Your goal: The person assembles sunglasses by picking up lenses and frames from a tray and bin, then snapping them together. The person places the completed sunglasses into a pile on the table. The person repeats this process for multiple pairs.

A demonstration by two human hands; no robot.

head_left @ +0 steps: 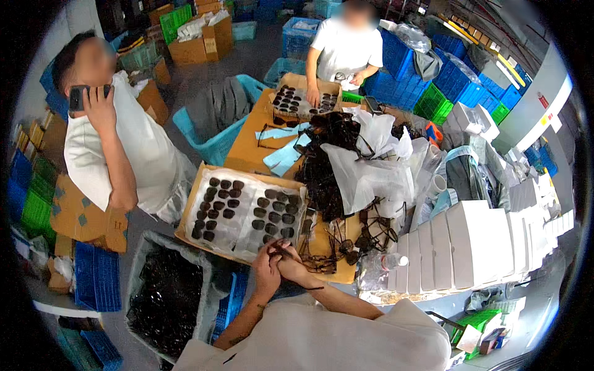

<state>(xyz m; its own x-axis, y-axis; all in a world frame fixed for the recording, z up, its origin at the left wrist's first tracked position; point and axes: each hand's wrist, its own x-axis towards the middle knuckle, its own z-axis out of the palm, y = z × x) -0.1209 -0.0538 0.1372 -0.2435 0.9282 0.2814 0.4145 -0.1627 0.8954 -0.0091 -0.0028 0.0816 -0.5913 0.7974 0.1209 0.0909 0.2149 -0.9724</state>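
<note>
- Left hand (266, 268) and right hand (293, 268), close together, pinched a slim dark eyewear piece (282, 249) at the near edge of a shallow brown cardboard tray (212, 247).
- Rounded dark lenses (229, 214) lay in rows on its white paper.
- Glossy black glasses frames (320, 176) lay heaped to its right.
- Farther off, a white-shirted co-worker's hand (313, 97) was over a second cardboard tray (296, 77).

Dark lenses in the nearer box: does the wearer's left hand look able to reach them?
Probably yes: the open box leaves the lenses uncovered just beyond the left hand, though its grip seems occupied with a dark item.
</note>
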